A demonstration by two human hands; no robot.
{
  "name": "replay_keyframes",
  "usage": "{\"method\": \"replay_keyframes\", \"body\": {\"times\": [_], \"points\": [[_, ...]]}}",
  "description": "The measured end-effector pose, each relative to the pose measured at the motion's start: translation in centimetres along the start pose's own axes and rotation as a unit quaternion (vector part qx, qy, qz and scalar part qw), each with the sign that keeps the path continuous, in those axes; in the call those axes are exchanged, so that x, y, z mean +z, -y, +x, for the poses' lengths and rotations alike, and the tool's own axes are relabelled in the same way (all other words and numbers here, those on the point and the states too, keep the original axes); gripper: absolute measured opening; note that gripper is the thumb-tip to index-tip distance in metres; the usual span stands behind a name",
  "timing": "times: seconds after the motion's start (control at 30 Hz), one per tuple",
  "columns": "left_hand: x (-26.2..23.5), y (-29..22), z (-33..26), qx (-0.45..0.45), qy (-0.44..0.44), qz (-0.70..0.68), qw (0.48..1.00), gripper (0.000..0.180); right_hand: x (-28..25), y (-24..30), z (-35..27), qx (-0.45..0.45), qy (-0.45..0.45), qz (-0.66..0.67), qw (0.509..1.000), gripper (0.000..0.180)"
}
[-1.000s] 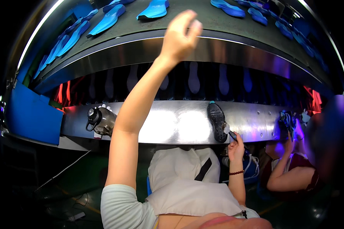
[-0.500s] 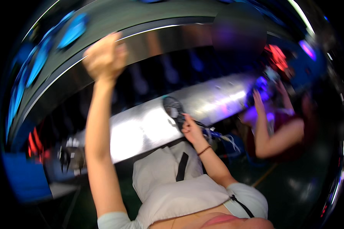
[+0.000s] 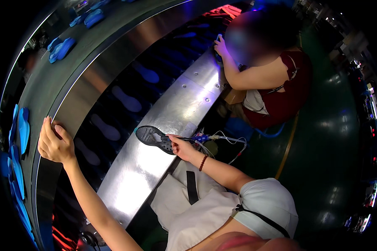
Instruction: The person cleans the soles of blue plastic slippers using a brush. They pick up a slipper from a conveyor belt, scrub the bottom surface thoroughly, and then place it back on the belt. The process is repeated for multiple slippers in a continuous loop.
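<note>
The dark belt (image 3: 50,79), which crossed the top a second ago, now sweeps steeply down the left side with its blue insoles (image 3: 24,125), as the view has swung round. The metal worktop (image 3: 130,184) slants likewise, and the co-worker (image 3: 297,92) in burgundy shows far more fully. The left arm reaches forward; the left hand (image 3: 54,144), earlier over the belt, is now at its metal edge, fingers half curled, thumb apart, holding nothing visible; contact is unclear. The right forearm angles in, its hand (image 3: 183,148) pinching a pale-tipped tool (image 3: 158,137) over the black sole (image 3: 145,133), which still lies on the worktop.
</note>
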State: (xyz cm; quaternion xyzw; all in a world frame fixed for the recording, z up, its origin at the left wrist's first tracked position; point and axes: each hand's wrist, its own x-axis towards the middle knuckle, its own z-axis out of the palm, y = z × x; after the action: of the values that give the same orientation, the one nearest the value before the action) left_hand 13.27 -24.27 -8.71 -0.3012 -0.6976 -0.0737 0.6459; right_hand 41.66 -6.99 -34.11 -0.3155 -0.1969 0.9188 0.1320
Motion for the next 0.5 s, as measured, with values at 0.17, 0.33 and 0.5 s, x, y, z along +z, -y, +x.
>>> {"method": "replay_keyframes", "body": {"times": [0.17, 0.33, 0.5], "points": [[0.7, 0.7, 0.1, 0.004, 0.038, 0.02, 0.999, 0.028, 0.2, -0.7, 0.1, -0.011, 0.016, 0.02, 1.0, 0.018], [1.5, 0.8, -0.1, 0.025, -0.007, 0.009, 1.0, 0.029, 0.4, -0.8, 0.1, 0.001, 0.017, -0.013, 1.0, 0.026], [1.7, 0.8, -0.7, 0.031, -0.018, 0.005, 0.999, 0.029, 0.6, -0.7, -0.2, -0.016, 0.021, -0.02, 0.999, 0.026]]}}
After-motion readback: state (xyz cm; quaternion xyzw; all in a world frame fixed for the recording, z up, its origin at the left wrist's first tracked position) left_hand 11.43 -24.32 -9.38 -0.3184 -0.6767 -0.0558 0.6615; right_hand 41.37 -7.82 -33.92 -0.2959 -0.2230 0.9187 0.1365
